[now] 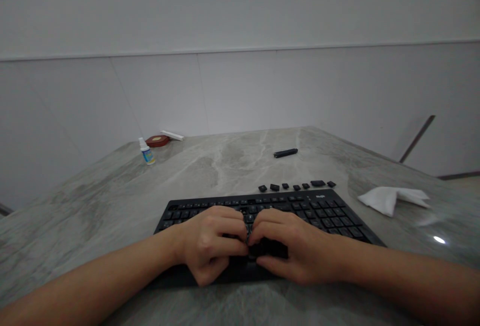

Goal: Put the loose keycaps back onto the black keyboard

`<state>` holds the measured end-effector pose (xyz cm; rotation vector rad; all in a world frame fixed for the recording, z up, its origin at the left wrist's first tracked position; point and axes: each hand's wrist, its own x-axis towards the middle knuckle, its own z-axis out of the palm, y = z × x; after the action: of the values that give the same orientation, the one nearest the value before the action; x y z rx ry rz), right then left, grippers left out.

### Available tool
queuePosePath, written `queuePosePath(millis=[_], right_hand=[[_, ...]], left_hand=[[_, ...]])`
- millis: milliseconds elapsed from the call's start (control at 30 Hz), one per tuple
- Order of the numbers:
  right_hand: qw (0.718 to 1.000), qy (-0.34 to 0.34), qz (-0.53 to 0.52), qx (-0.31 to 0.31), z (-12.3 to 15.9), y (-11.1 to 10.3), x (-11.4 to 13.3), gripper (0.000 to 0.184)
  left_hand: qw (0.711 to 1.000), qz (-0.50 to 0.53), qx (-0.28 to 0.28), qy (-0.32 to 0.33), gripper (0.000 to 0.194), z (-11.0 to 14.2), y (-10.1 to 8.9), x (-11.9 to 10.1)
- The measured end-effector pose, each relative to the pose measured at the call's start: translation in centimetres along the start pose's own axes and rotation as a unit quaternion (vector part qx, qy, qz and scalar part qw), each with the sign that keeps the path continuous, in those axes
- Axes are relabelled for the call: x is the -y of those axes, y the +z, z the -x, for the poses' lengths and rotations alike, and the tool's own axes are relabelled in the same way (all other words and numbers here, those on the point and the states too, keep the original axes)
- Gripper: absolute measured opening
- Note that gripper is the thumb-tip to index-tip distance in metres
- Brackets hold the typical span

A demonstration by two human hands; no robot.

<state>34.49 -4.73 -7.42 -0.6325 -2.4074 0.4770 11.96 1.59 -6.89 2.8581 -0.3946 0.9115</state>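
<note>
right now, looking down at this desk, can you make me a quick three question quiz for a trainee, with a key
1. Count: how many loose black keycaps lie in the row?
2. True or false: the white-capped bottle is farther left in the picture than the white tissue.
3. Fill the gap: the left hand and the right hand are close together over the ____.

Key:
1. Seven.
2. True.
3. Keyboard.

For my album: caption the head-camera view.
Left hand and right hand close together over a keyboard, loose keycaps beyond.
</note>
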Motion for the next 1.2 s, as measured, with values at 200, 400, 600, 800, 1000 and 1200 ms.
queuePosePath(millis=[200,400,600,800,1000,1200], right_hand=[[0.998,-0.030,0.036,-0.035,0.07,0.47,-0.30,0.012],[0.996,-0.008,0.010,-0.090,-0.26,0.36,-0.56,0.008],[0.994,-0.023,0.018,-0.101,-0.24,0.28,-0.71,0.008],[0.987,-0.129,0.080,-0.049,-0.05,0.26,-0.60,0.014],[0.978,-0.167,0.124,-0.014,-0.11,-0.05,-0.18,0.018],[0.975,-0.178,0.134,-0.007,0.04,-0.05,-0.25,0.021]], left_hand=[[0.997,-0.046,-0.036,-0.040,0.029,0.13,0.00,-0.13],[0.993,-0.057,-0.049,-0.086,0.028,0.09,0.08,-0.27],[0.993,-0.051,-0.044,-0.099,0.023,-0.25,-0.02,-0.40],[0.998,-0.015,-0.015,-0.057,0.010,-0.22,0.24,-0.05],[0.999,0.015,0.000,-0.031,0.010,-0.24,0.31,0.03],[1.000,0.016,0.004,-0.023,0.007,-0.20,0.37,-0.05]])
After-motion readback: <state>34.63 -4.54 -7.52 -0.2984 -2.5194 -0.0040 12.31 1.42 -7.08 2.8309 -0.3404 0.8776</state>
